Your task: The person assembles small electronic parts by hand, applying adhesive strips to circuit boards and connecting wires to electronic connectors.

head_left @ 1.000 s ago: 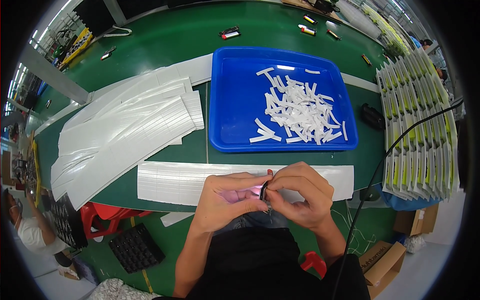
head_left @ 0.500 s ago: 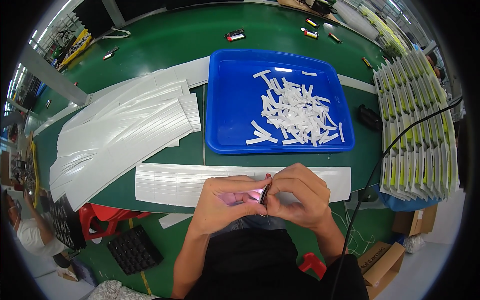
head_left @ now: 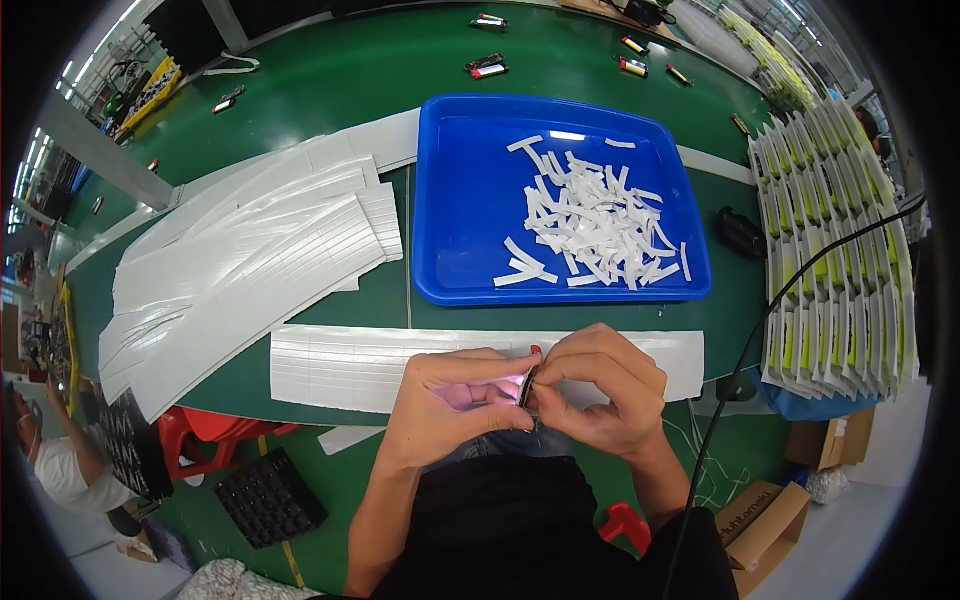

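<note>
Between my two hands is a small, thin dark electronic part (head_left: pixel 526 388), held on edge, with a red bit at its top end. My left hand (head_left: pixel 440 405) grips it between the thumb and fingertips. A pinkish-white glow lights the left palm behind it. My right hand (head_left: pixel 605 390) pinches the part's right side with thumb and forefinger; exactly what those fingertips press is hidden. Under both hands lies a white sheet of adhesive strips (head_left: pixel 340 370). Just beyond stands a blue tray (head_left: pixel 465 200) with a heap of white strips (head_left: pixel 600 225).
More white sheets (head_left: pixel 240 265) are piled at the left. Upright white dividers with yellow-green pieces (head_left: pixel 830 260) stand at the right, a black cable (head_left: pixel 745 375) hanging before them. Small battery-like parts (head_left: pixel 490 71) lie on the green surface (head_left: pixel 340 85) beyond. A person (head_left: pixel 75 465) sits far left.
The battery-like parts on the far green surface have shifted to the right, and another has come into view at the top. My right fingers have shifted slightly on the held part.
</note>
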A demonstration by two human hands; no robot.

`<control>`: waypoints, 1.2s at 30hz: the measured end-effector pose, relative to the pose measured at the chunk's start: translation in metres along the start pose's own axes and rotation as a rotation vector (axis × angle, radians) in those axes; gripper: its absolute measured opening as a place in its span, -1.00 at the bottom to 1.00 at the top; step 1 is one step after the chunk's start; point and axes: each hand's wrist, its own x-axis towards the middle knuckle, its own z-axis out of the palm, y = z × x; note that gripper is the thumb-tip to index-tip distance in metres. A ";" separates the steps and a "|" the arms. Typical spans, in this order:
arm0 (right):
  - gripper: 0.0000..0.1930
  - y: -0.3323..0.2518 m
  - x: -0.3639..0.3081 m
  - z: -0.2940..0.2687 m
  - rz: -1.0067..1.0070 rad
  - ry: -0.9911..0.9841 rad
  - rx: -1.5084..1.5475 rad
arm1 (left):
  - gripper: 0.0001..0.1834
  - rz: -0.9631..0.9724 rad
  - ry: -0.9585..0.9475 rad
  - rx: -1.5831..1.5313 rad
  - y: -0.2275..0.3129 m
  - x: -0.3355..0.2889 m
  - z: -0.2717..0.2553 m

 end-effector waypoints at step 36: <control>-0.86 0.026 0.008 -0.033 0.092 0.209 -0.225 | -0.44 0.121 0.203 0.149 -0.008 0.004 0.017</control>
